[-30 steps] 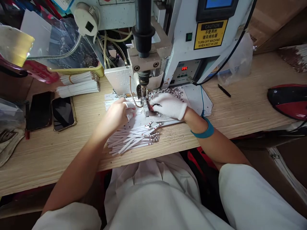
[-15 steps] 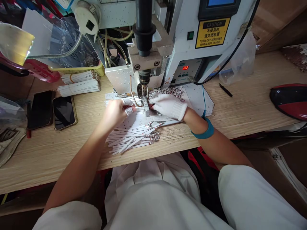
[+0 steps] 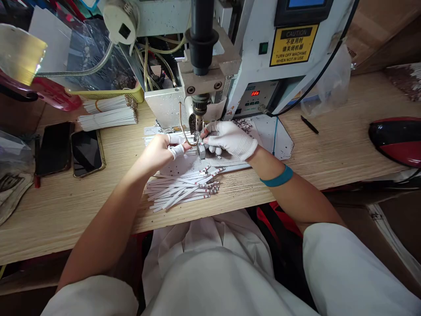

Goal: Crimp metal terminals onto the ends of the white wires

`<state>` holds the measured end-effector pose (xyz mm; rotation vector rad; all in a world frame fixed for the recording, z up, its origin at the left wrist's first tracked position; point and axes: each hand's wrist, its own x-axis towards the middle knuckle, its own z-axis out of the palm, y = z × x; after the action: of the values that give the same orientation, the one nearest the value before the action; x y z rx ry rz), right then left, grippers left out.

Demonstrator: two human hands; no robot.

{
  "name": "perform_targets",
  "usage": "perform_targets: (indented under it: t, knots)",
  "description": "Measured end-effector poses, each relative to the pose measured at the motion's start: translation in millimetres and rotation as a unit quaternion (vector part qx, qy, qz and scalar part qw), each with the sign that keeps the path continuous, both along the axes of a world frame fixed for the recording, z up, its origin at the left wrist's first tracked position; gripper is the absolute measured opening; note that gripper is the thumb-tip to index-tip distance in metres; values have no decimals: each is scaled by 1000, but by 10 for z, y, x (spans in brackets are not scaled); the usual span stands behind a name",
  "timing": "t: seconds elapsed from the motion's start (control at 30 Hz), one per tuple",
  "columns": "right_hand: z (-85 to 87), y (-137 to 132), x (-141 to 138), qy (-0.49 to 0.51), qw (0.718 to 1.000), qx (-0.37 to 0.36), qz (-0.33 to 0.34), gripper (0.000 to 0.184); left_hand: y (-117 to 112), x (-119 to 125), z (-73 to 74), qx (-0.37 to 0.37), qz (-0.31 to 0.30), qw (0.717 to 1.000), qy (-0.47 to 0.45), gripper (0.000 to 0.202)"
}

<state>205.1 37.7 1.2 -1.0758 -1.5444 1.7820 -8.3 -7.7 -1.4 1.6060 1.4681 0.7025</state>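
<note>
My left hand (image 3: 161, 149), with white covers on its fingertips, is closed in a pinch on a white flat cable, mostly hidden by the fingers, at the left of a small metal block (image 3: 201, 150). From the right, my white-gloved right hand (image 3: 228, 138) pinches at the same block; what its fingertips hold is too small to make out. Just above the block points the hot tip (image 3: 199, 120) of a soldering machine, with a thin bent copper-coloured tube (image 3: 180, 120) beside it. Nearer me lies a loose pile of white flat cables (image 3: 180, 191) with small end connectors.
Behind stands the machine body (image 3: 253, 61) with a lit red display. Bundled white cables (image 3: 108, 120), two phones (image 3: 87, 152) and a lamp neck (image 3: 82, 72) are at the left. Small dark-and-white parts (image 3: 243, 126) lie behind my right hand. A black pen (image 3: 309, 124) rests right.
My right hand has lifted and turned slightly, its thumb and forefinger now showing at the tip. My left hand stays almost in place. The view has shifted a little.
</note>
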Motion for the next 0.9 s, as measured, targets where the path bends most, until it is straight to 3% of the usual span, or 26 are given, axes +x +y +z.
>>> perform_targets:
  t: [0.27, 0.9]
  knots:
    - [40, -35, -39, -49, 997, 58, 2, 10, 25, 52, -27, -6, -1, 1000, 19, 32]
    - [2, -15, -17, -19, 999, 37, 24, 12, 5, 123, 87, -8, 16, 998, 59, 31]
